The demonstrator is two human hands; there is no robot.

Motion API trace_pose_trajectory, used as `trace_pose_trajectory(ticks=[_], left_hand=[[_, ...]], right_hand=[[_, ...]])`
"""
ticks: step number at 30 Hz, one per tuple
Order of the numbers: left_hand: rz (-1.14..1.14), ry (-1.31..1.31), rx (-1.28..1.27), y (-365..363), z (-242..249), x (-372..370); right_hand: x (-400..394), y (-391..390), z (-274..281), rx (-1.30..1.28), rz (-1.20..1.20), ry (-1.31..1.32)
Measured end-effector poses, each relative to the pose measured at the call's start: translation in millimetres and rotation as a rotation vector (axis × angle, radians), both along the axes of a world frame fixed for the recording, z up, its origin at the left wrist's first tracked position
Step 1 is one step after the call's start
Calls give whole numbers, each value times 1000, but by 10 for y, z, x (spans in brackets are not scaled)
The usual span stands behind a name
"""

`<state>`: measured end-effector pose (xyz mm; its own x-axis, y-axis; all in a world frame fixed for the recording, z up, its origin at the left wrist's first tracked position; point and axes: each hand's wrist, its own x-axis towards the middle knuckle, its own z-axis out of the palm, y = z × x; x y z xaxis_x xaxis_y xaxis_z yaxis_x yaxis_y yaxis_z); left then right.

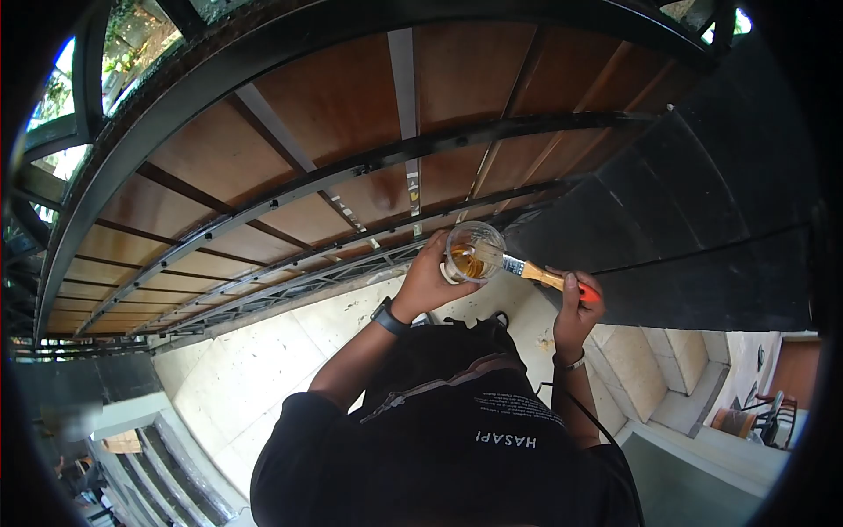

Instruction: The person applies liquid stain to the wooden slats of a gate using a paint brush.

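My left hand is wrapped round a clear plastic cup, which has amber liquid in its bottom. In my right hand is a paintbrush with a wooden handle that ends in orange-red. The metal band of the brush lies at the cup's right rim, and its bristles are hard to make out behind the clear wall. Just beyond the cup stands a gate of brown wooden panels in a black metal frame. Some panels look darker and glossier than others.
A black metal sheet stands at the right, close to my right hand. Pale floor tiles lie beneath me, with steps at the lower right. A chair is at the far right. A black cable runs past my right arm.
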<state>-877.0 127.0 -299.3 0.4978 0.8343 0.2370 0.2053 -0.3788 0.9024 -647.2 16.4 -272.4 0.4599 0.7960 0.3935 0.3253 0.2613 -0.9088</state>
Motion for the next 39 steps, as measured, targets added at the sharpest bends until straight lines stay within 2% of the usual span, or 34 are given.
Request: trace_pose_trajectory(ticks=[2, 4, 5, 7, 8, 10, 13, 17, 20, 21, 23, 24, 26, 27, 29, 36, 39], left_hand=[[28, -12, 52, 9, -8, 8], [32, -40, 40, 29, -100, 23], [39, -64, 23, 41, -141, 29], [23, -61, 20, 66, -20, 44], [13, -57, 11, 78, 22, 53], [3, -91, -9, 118, 8, 92], [2, -155, -27, 185, -104, 160], [10, -154, -41, 201, -85, 181], [-2, -163, -57, 194, -125, 199], [2, -170, -60, 182, -160, 212], [23, -151, -106, 160, -161, 217], [22, -113, -67, 157, -197, 208], [47, -65, -21, 83, -186, 198], [72, -68, -33, 37, -218, 187], [150, -171, -147, -114, -314, 150], [417, -301, -267, -466, -607, 175], [485, -325, -268, -562, -710, 257]], right_hand=[[36, 8, -93, -15, -40, -49], [37, 71, -156, -28, -106, 342], [39, 81, -152, -23, -112, 342], [-33, 149, 1, -112, -64, 676], [-11, 156, -28, -106, -72, 678], [75, 160, -171, -74, 33, 911], [190, 200, -327, 7, -22, 1054], [441, 340, -307, 125, -77, 1013], [711, 585, -303, 200, -252, 609], [820, 682, -332, 184, -252, 600], [1032, 877, -423, 75, -348, 16], [1128, 985, -462, 58, -332, 7], [1287, 1233, -517, 125, -190, -388], [1360, 1361, -502, 118, -162, -390], [1469, 1620, -473, 175, -41, -679], [1624, 2009, -618, 176, 51, -759], [1676, 2120, -585, 254, 55, -837]])
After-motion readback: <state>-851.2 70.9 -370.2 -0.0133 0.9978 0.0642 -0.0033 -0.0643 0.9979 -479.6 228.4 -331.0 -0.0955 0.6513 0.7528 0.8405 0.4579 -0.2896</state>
